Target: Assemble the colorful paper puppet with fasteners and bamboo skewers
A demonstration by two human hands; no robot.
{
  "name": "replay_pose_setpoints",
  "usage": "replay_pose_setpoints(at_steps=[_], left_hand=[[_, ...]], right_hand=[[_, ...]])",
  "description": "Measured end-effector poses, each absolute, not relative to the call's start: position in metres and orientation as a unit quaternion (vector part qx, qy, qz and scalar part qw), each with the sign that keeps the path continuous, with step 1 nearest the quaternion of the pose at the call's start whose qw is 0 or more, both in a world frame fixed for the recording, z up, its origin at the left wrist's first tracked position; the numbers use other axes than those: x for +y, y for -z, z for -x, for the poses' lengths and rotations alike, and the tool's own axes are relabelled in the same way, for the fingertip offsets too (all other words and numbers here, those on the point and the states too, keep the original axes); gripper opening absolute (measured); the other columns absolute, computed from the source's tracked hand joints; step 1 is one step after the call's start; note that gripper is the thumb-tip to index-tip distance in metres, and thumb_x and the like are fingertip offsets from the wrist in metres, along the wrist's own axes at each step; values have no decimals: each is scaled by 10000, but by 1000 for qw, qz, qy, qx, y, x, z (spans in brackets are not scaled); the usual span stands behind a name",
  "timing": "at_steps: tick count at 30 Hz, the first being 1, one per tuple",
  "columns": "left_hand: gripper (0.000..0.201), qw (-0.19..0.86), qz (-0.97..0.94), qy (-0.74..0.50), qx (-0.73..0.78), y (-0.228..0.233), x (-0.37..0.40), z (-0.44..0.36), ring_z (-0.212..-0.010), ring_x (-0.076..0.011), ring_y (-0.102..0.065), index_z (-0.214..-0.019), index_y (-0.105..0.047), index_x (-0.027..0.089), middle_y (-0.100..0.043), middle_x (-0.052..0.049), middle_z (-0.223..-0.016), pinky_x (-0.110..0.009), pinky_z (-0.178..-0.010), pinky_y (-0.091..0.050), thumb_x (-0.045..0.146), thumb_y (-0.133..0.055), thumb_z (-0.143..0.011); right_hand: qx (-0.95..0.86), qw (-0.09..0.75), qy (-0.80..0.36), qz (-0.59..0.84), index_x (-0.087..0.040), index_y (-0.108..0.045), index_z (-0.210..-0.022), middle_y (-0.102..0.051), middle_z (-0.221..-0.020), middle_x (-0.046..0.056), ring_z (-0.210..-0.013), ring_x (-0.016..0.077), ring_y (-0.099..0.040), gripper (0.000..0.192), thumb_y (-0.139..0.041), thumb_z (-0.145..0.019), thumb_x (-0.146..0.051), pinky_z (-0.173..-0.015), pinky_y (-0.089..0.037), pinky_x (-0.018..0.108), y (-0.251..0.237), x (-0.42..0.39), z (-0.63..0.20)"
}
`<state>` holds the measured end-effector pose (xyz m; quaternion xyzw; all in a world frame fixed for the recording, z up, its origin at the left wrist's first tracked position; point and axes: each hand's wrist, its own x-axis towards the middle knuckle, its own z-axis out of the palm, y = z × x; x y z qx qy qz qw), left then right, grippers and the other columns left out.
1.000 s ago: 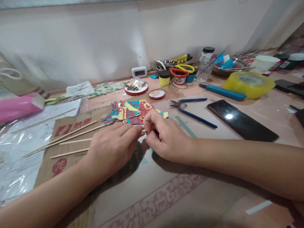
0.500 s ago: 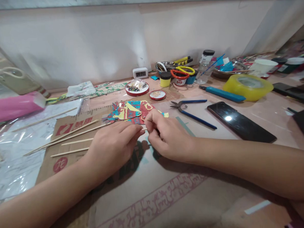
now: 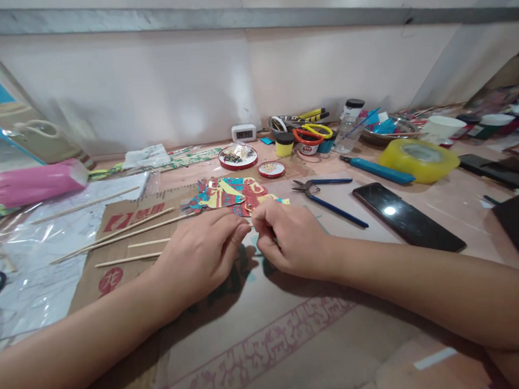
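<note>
Two hands meet | left grip, right grip pinch thin stick | cutout just beyond

Blue-handled metal pliers beside a black smartphone; yellow tape roll behind; two round red-rimmed bead dishes; loose bamboo sticks on brown cardboard.

Hidden between the fingertips

Whatever the left hand and right hand pinch is covered by their fingers; both forearms leave the frame.
</note>
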<state>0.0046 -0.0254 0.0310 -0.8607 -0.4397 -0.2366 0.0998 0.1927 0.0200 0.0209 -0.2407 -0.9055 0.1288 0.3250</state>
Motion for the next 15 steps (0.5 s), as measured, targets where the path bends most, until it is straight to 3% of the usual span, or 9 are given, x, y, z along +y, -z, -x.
replay_pose_setpoints(at_steps=[4,7,15], left_hand=[[315,-13,857,219,-466,-39,-24,-6,-638,-137,-611,-752,-608,170,-646,4,-691,-246,-578,-443,242,-400,-977],[289,-13,857,226,-464,-37,-22,-5,-555,-116,-574,-725,-607,176,-635,21,-638,-229,-502,-392,228,-440,-955],[260,276,883,185,-331,-29,-27,0,-656,-194,-610,-932,-660,108,-697,-70,-784,-314,-565,-483,117,-400,-946]], right_hand=[[-911,316,-111,242,-205,-433,-859,-523,-690,-5,-589,153,-404,80,-432,-799,-154,-582,-252,285,-19,22,-193],[-910,308,-127,245,-208,-419,-855,-516,-688,-7,-585,151,-400,76,-423,-800,-156,-582,-254,286,-22,20,-192],[-802,285,-378,363,-232,-384,-840,-455,-672,-53,-589,131,-432,116,-416,-785,-135,-551,-299,254,-31,10,-183]])
